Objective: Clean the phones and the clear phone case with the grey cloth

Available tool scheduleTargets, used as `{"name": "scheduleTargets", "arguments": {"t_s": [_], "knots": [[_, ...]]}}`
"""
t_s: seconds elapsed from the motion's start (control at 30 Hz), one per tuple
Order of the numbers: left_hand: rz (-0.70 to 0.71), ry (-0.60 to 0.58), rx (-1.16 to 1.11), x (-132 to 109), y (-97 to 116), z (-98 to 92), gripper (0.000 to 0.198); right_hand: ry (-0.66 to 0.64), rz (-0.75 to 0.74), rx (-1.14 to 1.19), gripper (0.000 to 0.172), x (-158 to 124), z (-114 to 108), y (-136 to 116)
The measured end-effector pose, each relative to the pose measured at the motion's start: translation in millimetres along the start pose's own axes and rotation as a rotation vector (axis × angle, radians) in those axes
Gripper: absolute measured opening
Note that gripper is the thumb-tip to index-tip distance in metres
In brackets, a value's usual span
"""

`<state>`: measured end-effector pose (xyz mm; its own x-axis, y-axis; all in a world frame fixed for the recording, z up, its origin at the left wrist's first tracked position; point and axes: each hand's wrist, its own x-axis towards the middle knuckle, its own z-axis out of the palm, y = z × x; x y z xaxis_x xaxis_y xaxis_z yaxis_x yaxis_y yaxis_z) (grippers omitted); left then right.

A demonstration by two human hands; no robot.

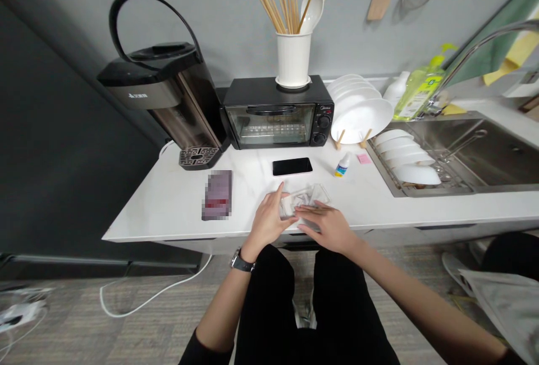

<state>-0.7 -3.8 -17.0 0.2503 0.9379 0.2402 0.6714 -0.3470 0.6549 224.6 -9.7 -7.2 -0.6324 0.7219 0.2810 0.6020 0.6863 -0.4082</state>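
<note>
At the front edge of the counter, a small clear plastic box (300, 199) lies between my hands, with something whitish inside that I cannot make out. My left hand (267, 214) grips its left end, fingers on the far side and thumb on the near side. My right hand (327, 223) rests its stretched fingers over the box's near right part and hides some of it. Beyond the box lies a black phone (292, 167). A small white bottle with a blue and yellow label (342, 165) stands to the right, near a pink sticky note (364, 158).
On the white counter (168, 208) are a blurred purplish packet (218, 195), a water dispenser (168, 101) and a toaster oven (275, 115) topped by a utensil holder (293, 59). Plates (361, 121) stand racked beside the sink (501, 157). Another person's shoe (457, 269) shows at right.
</note>
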Motion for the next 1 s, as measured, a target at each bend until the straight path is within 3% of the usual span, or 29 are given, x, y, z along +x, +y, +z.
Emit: {"name": "scheduleTargets", "arguments": {"t_s": [0.1,0.2,0.33,0.4,0.5,0.63,0.8,0.9,1.0], "knots": [[-0.002,0.001,0.007,1.1,2.1,0.4,0.111,0.04,0.048,-0.126,0.036,-16.2,-20.3,29.6],[0.009,-0.009,0.011,2.5,2.7,0.5,0.111,0.088,0.095,-0.218,0.039,-11.8,-20.0,42.2],[0.022,-0.016,-0.012,2.5,1.0,-1.1,0.106,0.153,0.136,-0.125,0.043,15.8,9.9,16.1],[0.029,-0.03,-0.033,1.6,-0.6,-2.3,0.103,0.14,0.087,-0.028,0.043,25.2,23.9,-4.3],[0.028,-0.042,-0.05,0.1,-1.6,-3.4,0.105,0.103,0.012,0.062,0.04,22.1,28.0,-20.5],[0.017,-0.039,-0.004,0.4,0.4,-2.5,0.109,0.056,0.017,0.023,0.032,-4.1,4.6,-1.3],[0.018,-0.043,0.032,2.6,1.6,-0.1,0.109,0.104,0.094,-0.191,0.033,-21.4,-19.1,39.0],[0.019,-0.044,0.02,3.4,0.1,0.5,0.109,0.145,0.128,-0.226,0.041,-7.0,-7.8,35.6],[0.015,-0.044,-0.019,3.2,-2.2,-1.1,0.105,0.167,0.126,-0.153,0.048,16.0,15.2,9.6]]}}
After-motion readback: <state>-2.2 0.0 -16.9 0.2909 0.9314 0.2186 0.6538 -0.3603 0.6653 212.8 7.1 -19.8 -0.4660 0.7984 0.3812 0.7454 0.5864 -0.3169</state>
